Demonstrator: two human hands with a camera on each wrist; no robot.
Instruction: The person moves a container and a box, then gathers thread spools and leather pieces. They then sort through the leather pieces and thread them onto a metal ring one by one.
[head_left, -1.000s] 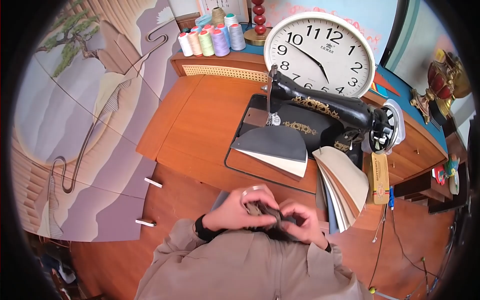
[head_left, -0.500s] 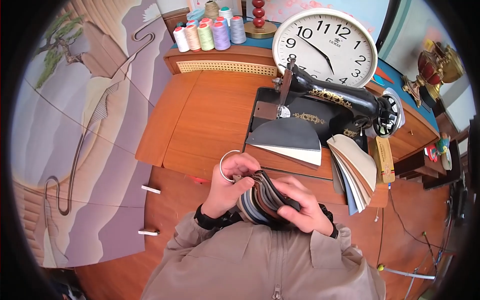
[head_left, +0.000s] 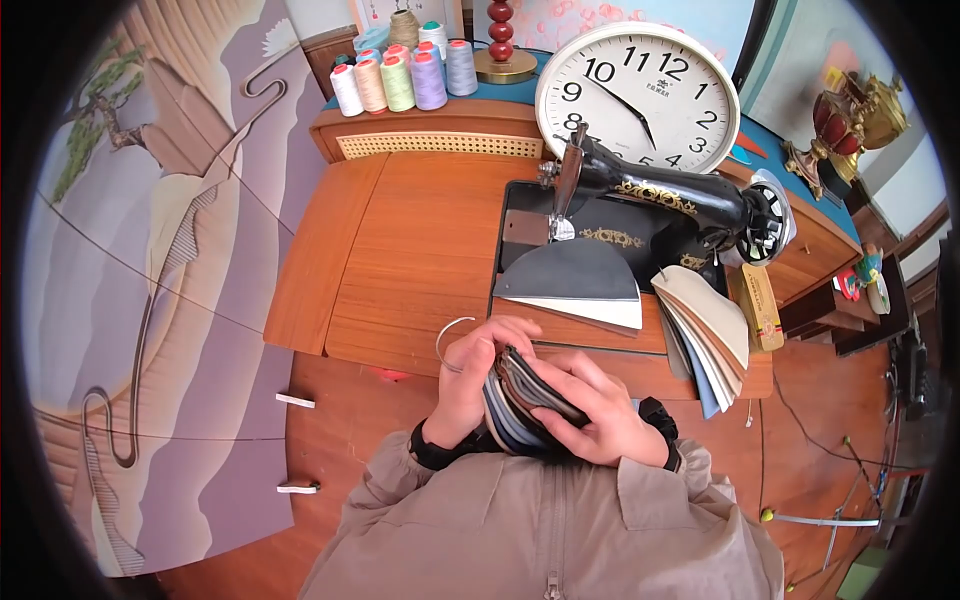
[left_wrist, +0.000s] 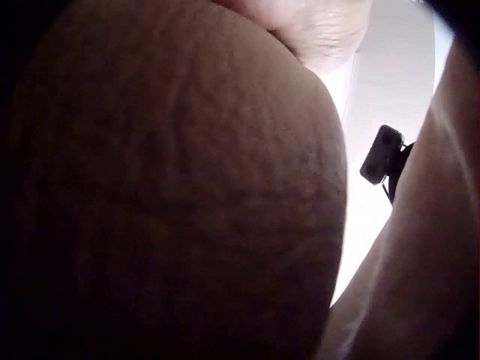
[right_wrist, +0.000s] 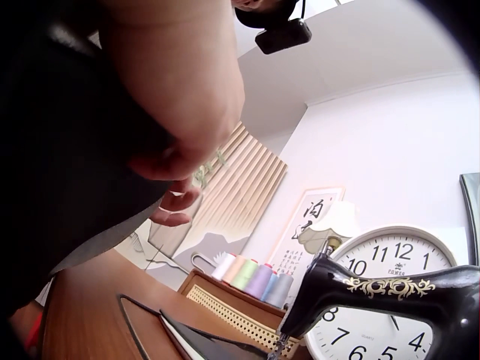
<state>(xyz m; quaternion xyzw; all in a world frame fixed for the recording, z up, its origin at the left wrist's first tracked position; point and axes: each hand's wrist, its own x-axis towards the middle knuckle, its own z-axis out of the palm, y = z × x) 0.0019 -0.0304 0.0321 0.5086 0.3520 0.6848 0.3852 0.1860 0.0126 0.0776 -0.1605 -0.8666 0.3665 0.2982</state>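
Observation:
A fanned stack of leather-like swatches (head_left: 510, 410), brown, black, grey and blue, is held upright close to the jacket front. My right hand (head_left: 605, 410) grips its right side, with the thumb across the near face and fingers over the dark outer swatch. On the left side my left hand (head_left: 465, 390) holds the top left end, its fingers reaching over behind. A thin pale ring (head_left: 441, 343) loops out beside the left hand; its other part is hidden. Skin fills most of the left wrist view. A large dark sheet (right_wrist: 75, 180) fills the left of the right wrist view.
A black sewing machine (head_left: 660, 195) stands on the wooden table (head_left: 420, 250). A dark half-round swatch pack (head_left: 570, 275) and a fanned pale swatch set (head_left: 710, 310) lie before it. Behind are a wall clock (head_left: 640, 100) and thread spools (head_left: 398, 85). A yellow box (head_left: 760, 305) sits right.
Both hands have risen from low against the jacket, bringing the swatches into clear view. Since half a second ago, the left thumb has lifted off the stack's face, while the right hand keeps its grip.

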